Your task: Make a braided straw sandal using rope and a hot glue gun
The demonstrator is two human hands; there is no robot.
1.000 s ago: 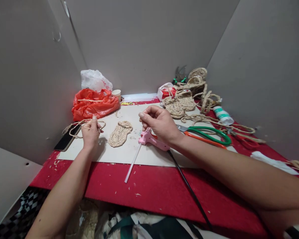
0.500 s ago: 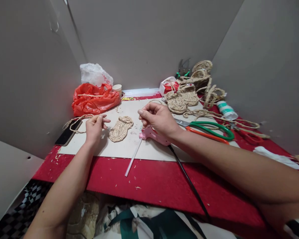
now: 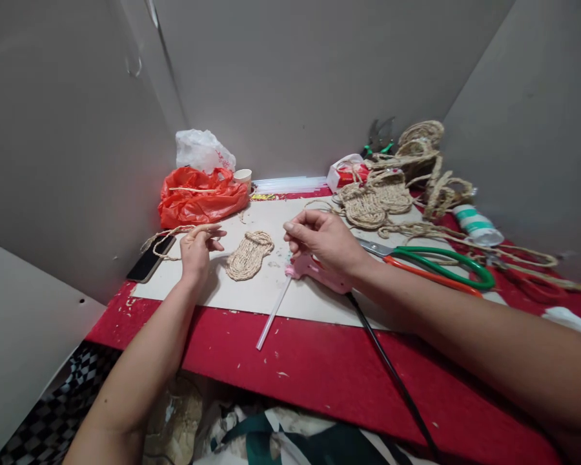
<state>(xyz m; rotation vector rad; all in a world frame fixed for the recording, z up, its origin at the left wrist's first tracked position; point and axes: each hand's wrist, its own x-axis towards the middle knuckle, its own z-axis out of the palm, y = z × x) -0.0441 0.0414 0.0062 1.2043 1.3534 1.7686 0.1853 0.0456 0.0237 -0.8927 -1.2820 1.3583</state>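
Ropework lies between left hand, spread loosely at its nine o'clock, and right hand, pinched narrow near three; I cannot tell what that holds. Dipping it could, I judge, knock the glue gun just below.

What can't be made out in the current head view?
Head view:
Left hand: whether it touches the cord; the hand itself hides this.
Right hand: whether it pinches anything; too small.
Pink glue gun: partly behind the right hand.
Red bag: any contents, hidden by folds.
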